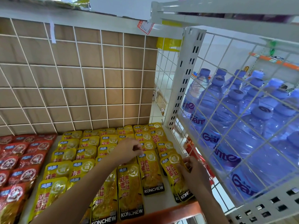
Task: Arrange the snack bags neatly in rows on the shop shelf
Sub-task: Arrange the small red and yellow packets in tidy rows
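Yellow foil snack bags [129, 188] with red lettering and a black KONCHEW strip at the bottom cover most of the white shop shelf [169, 198]. They lie flat in overlapping rows that run from the orange front edge to the back edge. So the bags are on the shelf already, filling its middle and right part up to the right edge.

The left hand [127, 150] reaches in over the middle rows. Its fingers are curled and look like they're pinching the top edge of the second-row bag [150, 172], the front bag of the row one in from the right.

The right hand [194, 173] is at the right edge, fingers bent around the front right bag [173, 172], thumb on its face. That one sits a bit tilted, and there's another bag directly under it, since two black strips peek out at the bottom.

Red foil snack bags [21, 159] fill the left end of the shelf in the same kind of rows, just beside the yellow ones.

Behind everything is a white wire grid panel [80, 78] backed by brown board. Past the right edge there's a white slotted upright post [186, 78] and a wire side panel [242, 102], with blue-capped clear plastic water bottles [226, 126] packed close together behind it. A red price tag [144, 27] hangs from the upper shelf rail.
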Demonstrator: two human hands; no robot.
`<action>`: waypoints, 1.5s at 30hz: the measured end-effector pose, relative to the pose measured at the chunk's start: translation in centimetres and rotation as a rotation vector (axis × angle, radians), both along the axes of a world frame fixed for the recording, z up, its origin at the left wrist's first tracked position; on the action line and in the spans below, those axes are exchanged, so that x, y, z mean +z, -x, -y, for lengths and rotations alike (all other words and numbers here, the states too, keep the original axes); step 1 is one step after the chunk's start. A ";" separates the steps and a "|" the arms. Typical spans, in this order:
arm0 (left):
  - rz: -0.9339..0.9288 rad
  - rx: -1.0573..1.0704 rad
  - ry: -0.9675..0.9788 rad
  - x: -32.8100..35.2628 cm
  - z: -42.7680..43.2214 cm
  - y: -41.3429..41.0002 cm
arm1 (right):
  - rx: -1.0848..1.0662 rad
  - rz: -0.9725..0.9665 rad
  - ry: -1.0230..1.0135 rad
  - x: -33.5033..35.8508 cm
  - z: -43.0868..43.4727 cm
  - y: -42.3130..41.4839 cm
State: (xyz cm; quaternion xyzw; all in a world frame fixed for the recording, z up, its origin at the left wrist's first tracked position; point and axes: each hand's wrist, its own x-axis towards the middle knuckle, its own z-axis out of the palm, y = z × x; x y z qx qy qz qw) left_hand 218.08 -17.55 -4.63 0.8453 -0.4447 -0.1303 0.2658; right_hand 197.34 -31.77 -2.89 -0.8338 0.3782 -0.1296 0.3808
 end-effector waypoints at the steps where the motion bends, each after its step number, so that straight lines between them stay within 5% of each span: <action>1: -0.002 0.005 -0.002 0.0 0.0 0.0 | 0.004 0.003 -0.003 0.1 0.0 0.0; 10: -0.025 0.017 0.016 0.2 0.0 0.1 | 0.091 0.137 -0.119 0.3 -1.3 -0.5; 15: -0.023 0.050 0.124 0.2 -0.7 0.1 | 0.199 0.043 -0.006 -0.8 -3.5 -1.7; 25: 0.055 0.019 -0.048 0.4 -0.6 0.1 | 0.223 -0.057 0.122 -1.6 -4.4 -1.8; 45: -0.009 0.028 -0.007 0.3 -0.2 0.2 | 0.213 -0.099 0.101 -1.6 -4.8 -1.8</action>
